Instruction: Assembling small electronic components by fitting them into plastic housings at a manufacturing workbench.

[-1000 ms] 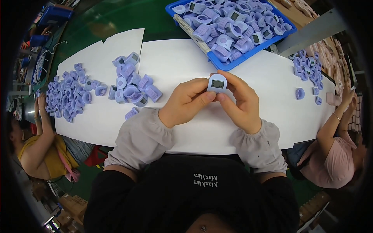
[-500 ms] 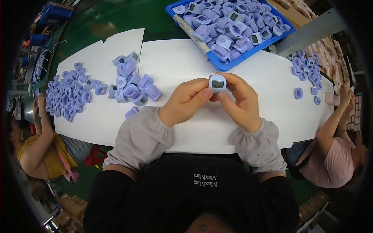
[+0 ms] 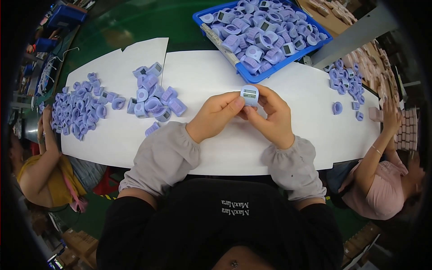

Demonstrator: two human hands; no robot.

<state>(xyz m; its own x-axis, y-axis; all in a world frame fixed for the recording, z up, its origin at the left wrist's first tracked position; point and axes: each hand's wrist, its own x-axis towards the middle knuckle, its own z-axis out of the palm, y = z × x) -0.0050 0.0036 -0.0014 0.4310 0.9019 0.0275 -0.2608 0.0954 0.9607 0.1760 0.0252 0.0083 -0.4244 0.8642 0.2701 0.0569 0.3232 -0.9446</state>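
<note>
A small round lavender device with a grey digital display (image 3: 249, 93) is held upright over the white table covering, its screen facing up toward me. My left hand (image 3: 215, 116) grips its left side, with the thumb at the lower edge of its face. On the other side my right hand (image 3: 272, 118) has its fingers curled behind the device and its thumb near the bottom. Both hands are closed on it; the fingertips behind are hidden. To the left of my left hand lies a small pile of similar lavender devices (image 3: 153, 100), some showing screens.
A blue tray (image 3: 288, 58) heaped with similar devices stands beyond my hands. Larger loose piles lie at far left (image 3: 80, 108) and far right (image 3: 346, 81). A grey metal post (image 3: 355, 38) rises at back right. Co-workers sit at both ends, one in yellow (image 3: 45, 175), one in pink (image 3: 380, 189).
The markings on the held device's display look different, and it is tipped slightly. My hands keep the same hold. The view has shifted a little, and the co-worker's hands on the right have moved.
</note>
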